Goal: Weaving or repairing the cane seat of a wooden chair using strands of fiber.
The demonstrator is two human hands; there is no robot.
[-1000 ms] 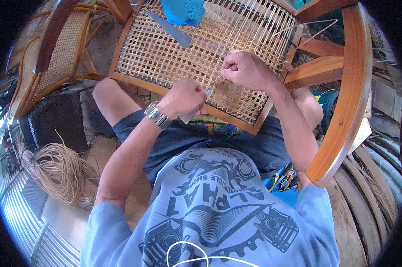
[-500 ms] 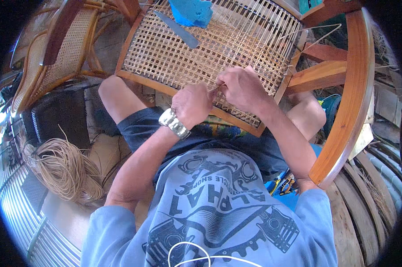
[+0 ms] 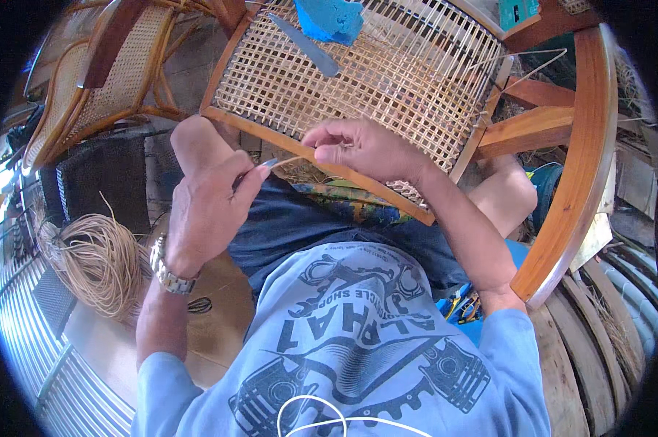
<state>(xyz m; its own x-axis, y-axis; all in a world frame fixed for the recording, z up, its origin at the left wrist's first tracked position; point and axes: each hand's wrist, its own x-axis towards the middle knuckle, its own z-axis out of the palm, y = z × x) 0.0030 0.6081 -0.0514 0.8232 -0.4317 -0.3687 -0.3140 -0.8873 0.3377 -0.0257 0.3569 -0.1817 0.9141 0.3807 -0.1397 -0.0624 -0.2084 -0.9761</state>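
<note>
A wooden chair seat frame (image 3: 278, 151) with a woven cane mesh (image 3: 387, 95) rests across my knees. My left hand (image 3: 209, 207), wearing a metal watch, has come off the near left of the frame and pinches a thin cane strand (image 3: 289, 160) between thumb and finger. From there the strand runs to my right hand (image 3: 369, 149), whose thumb and fingers close around its other visible part above the frame's near rail. A small greyish tip shows at my left thumb; I cannot make out whether it is a tool.
On the mesh lie a blue lump (image 3: 330, 20) and a grey flat blade-like piece (image 3: 307, 47). A curved wooden chair arm (image 3: 587, 167) rises at the right. A coil of cane (image 3: 100, 266) lies at the left, a cane-backed chair (image 3: 100, 95) behind it. Small tools (image 3: 464, 304) sit by my right elbow.
My left hand has moved left and toward me, away from the right hand, with the cane strand now showing between them. My right hand has shifted slightly left. The view has moved a little.
</note>
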